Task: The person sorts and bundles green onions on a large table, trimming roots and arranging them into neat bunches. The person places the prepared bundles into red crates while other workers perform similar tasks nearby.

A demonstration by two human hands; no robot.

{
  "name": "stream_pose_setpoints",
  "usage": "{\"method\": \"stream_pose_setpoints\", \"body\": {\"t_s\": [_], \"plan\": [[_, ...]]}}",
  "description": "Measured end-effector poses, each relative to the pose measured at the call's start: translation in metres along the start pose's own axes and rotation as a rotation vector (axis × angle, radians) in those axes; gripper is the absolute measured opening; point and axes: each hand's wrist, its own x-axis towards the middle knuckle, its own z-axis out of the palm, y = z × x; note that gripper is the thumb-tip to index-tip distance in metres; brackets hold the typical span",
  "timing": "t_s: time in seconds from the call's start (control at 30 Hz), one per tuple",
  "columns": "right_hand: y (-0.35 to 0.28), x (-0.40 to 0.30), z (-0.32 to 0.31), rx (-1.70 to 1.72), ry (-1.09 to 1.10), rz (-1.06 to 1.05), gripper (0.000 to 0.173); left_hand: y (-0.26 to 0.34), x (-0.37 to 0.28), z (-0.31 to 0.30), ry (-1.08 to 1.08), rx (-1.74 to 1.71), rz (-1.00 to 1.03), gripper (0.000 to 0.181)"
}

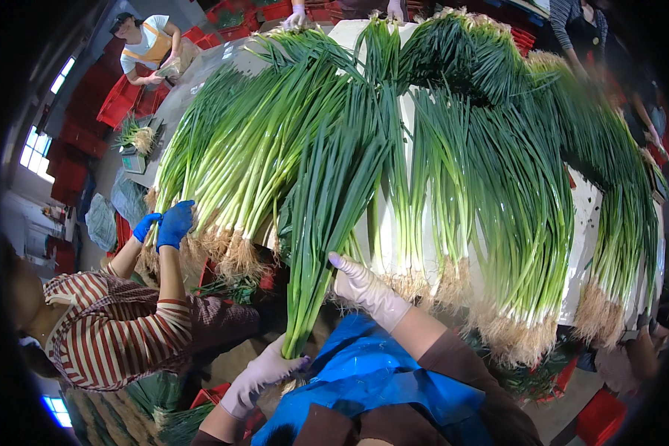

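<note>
A bunch of green onions (pixel 318 234) slants up from my lap across the front of the table, its leaves fanning over other onions. My left hand (pixel 273 371), in a pale glove, is closed around the bunch's lower end; some roots show below it. At the bunch's right edge, my gloved right hand (pixel 368 287) touches the leaves with its thumb raised. Its fingers are partly hidden behind the bunch, so its grip is unclear. Right of it, more green onions (pixel 404 234) lie with their roots towards me.
Green onions (pixel 527 223) cover much of the white table (pixel 582 240). A co-worker's blue-gloved hands (pixel 170 223) hold onions close on my left. Other people stand across the table. A scale (pixel 134 159) carries a small bunch at far left. Red crates (pixel 601 418) stand around.
</note>
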Motion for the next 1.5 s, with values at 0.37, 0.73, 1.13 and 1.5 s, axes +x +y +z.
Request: {"method": "stream_pose_setpoints", "body": {"t_s": [0.37,0.73,1.13,1.5], "plan": [[0.014,-0.083,0.038,-0.101,-0.154,-0.365,0.092,-0.059,0.034,-0.055,0.011,0.853,0.434,0.072],[0.105,-0.308,0.038,-0.276,0.061,-1.178,0.066,-0.074,0.169,0.007,-0.345,0.809,0.710,0.052],[0.324,-0.480,0.033,-0.275,0.324,-1.912,0.104,-0.044,0.093,0.299,-1.341,1.524,0.764,0.048],[0.508,-0.384,0.004,0.561,0.085,-2.896,0.069,-0.243,-0.017,0.498,-2.466,1.859,1.619,0.047]]}}
